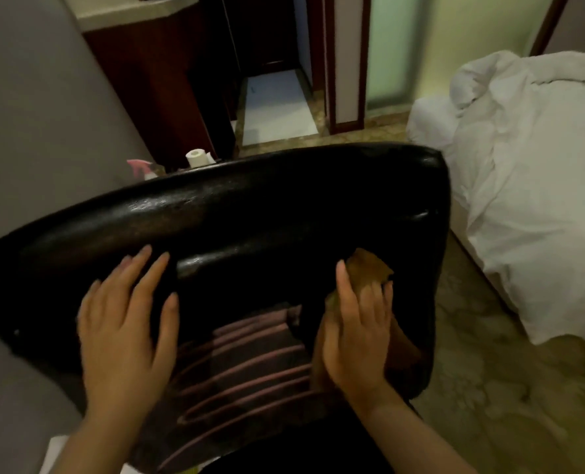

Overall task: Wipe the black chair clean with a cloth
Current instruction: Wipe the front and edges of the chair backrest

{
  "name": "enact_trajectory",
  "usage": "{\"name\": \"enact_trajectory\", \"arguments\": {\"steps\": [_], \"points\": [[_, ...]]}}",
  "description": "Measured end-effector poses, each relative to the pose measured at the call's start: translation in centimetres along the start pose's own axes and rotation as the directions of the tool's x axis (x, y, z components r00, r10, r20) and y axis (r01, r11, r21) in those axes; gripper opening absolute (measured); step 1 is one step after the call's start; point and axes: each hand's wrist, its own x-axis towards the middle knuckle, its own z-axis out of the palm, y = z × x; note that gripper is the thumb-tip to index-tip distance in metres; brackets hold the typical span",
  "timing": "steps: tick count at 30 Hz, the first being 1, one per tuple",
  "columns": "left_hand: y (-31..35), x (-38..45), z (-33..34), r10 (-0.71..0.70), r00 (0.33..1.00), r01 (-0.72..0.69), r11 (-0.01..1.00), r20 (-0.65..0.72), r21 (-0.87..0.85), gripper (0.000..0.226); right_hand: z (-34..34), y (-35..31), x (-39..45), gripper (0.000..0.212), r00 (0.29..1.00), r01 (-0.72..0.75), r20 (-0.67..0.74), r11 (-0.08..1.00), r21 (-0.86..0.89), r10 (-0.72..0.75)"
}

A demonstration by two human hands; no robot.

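Observation:
The black chair (250, 206) fills the middle of the view, its glossy curved backrest running from lower left to upper right. A dark seat pad with pink stripes (250, 371) lies below the backrest. My left hand (127, 323) rests flat with fingers spread on the inner left side of the backrest and holds nothing. My right hand (356, 333) presses a brown cloth (370, 271) against the inner right side of the backrest. Part of the cloth is hidden under my palm.
A bed with crumpled white bedding (530, 186) stands close on the right. A grey wall (38, 114) is at the left. Behind the chair stand a toilet paper roll (197, 157) and a pink-topped spray bottle (144, 167). A doorway (277, 104) opens straight ahead; patterned floor (489, 388) lies to the right.

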Motion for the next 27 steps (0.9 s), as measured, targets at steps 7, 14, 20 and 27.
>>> {"name": "enact_trajectory", "arguments": {"steps": [7,14,20,27], "points": [[-4.0,-1.5,0.3,-0.007,0.999,0.006,1.0,-0.039,-0.03,0.044,6.3,-12.5,-5.6,0.035,0.687,0.651,0.298,0.744,0.151,-0.662],[-7.5,-2.3,-0.7,-0.006,0.994,-0.002,0.998,-0.106,-0.069,0.043,1.4,-2.1,-2.2,0.066,0.997,0.007,-0.078,0.997,-0.079,-0.013],[-8.9,-2.7,-0.4,-0.082,0.984,0.063,0.99,-0.157,-0.123,0.041,7.5,-13.7,-5.2,0.049,0.926,0.354,0.158,0.934,-0.046,-0.343],[-8.6,-3.4,-0.6,-0.069,0.984,0.046,0.989,-0.166,-0.141,0.042,6.9,-10.2,-6.4,0.045,0.501,0.817,0.318,0.561,0.135,-0.805]]}}
